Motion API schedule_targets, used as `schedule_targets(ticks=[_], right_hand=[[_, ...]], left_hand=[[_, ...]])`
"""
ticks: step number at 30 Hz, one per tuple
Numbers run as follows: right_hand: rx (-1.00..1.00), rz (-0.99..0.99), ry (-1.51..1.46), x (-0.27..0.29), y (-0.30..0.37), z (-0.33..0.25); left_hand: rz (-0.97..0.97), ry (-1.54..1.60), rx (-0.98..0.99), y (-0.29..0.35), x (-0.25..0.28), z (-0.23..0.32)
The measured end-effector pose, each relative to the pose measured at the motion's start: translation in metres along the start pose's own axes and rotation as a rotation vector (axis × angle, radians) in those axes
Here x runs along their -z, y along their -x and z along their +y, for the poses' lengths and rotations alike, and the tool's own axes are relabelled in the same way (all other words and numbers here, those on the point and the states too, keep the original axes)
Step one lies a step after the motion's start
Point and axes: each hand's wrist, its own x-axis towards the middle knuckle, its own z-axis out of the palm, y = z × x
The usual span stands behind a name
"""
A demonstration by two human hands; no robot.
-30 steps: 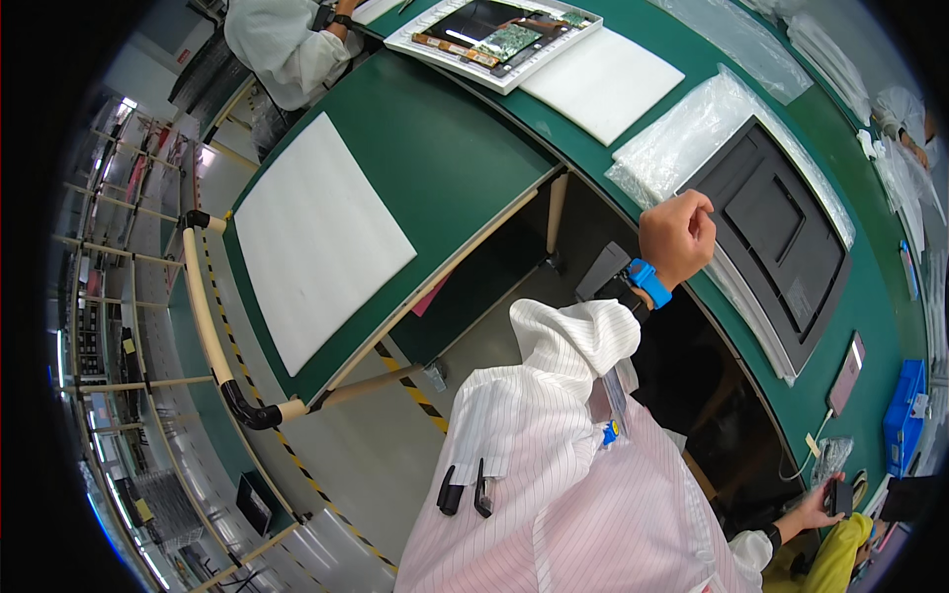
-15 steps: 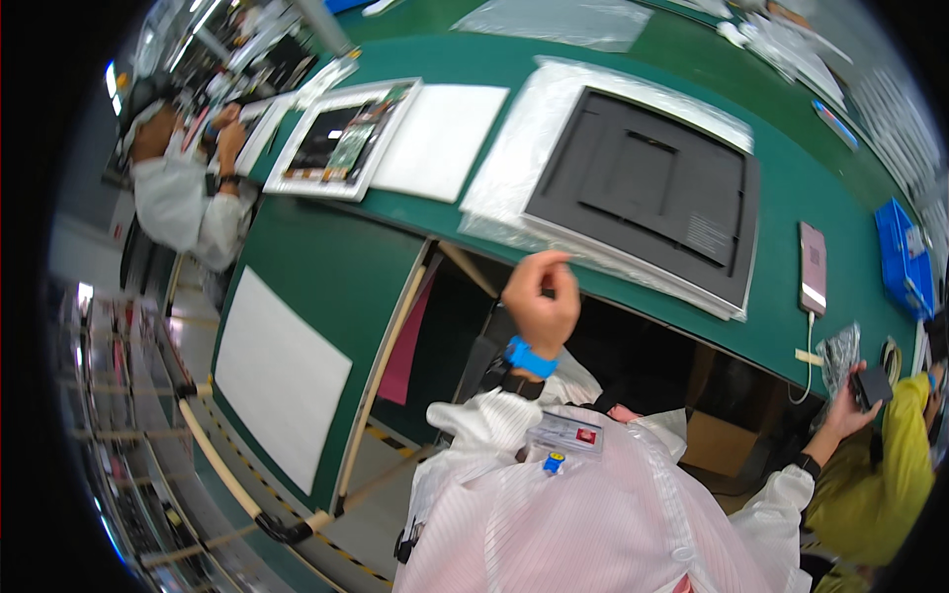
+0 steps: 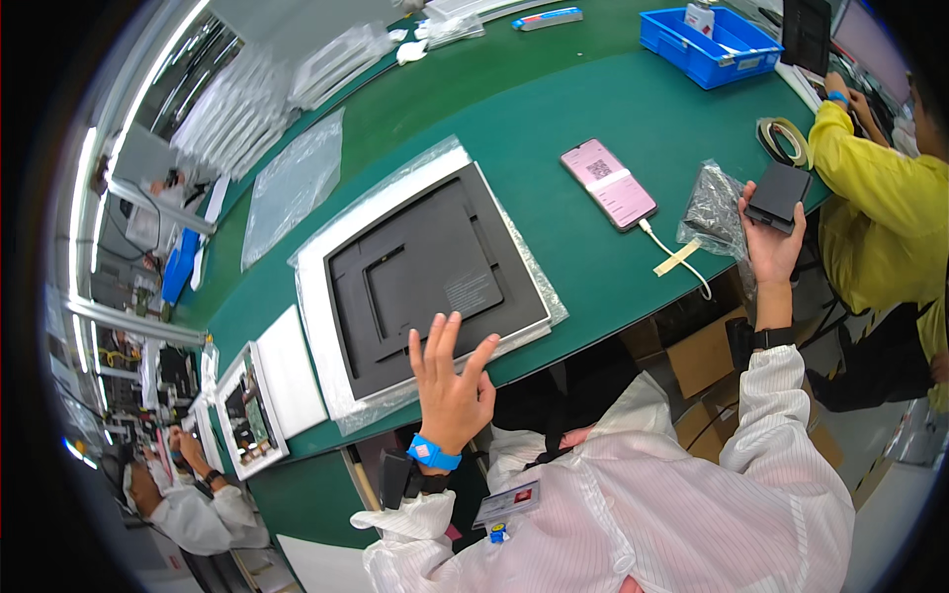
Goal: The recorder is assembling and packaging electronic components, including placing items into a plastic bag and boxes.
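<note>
L hand point(image 3: 450, 390): mine, fingers spread apart, nothing gripped; tips over near side of blk panel point(image 3: 425, 282), can't tell if touching.
R hand point(image 3: 773, 249): I've got it clamped on blk box point(image 3: 779, 196), held up by near edge of workbench point(image 3: 554, 222), twd R end.
Blk panel: flat, recessed face up, on clear plastic wrap point(image 3: 547, 287) along workbench's near edge.
Phone point(image 3: 608, 185): pink screen up, wht cable point(image 3: 682, 259) in, btwn blk panel & plastic bag point(image 3: 712, 208).
Blue bin point(image 3: 682, 49): beyond phone, twd workbench's R end.
</note>
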Motion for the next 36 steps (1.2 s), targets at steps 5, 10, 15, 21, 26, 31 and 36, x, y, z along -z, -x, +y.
schedule_targets(ticks=[5, 10, 15, 21, 26, 31, 36], right_hand=[[0.004, 0.027, -0.001, -0.001, 0.002, 0.001], [0.015, 0.054, 0.002, -0.001, 0.001, 0.001], [0.016, 0.029, 0.002, -0.004, 0.000, 0.001], [-0.009, 0.015, 0.004, -0.002, -0.001, 0.002], [0.007, 0.026, 0.014, -0.002, 0.001, -0.001], [0.011, 0.051, 0.011, -0.006, 0.003, 0.000], [0.001, 0.017, -0.004, -0.004, 0.001, 0.003]], left_hand=[[-0.039, -0.067, -0.193, -0.022, -0.014, 0.007], [-0.002, 0.142, -0.183, -0.042, -0.019, 0.021], [-0.047, -0.021, -0.231, -0.072, -0.024, 0.036], [-0.352, 0.016, -0.345, -0.101, -0.016, 0.037], [-0.543, 0.005, -0.530, -0.128, -0.016, 0.038], [-0.596, 0.099, -0.622, -0.139, -0.023, 0.031], [-0.581, 0.166, -0.631, -0.135, -0.019, 0.021]])
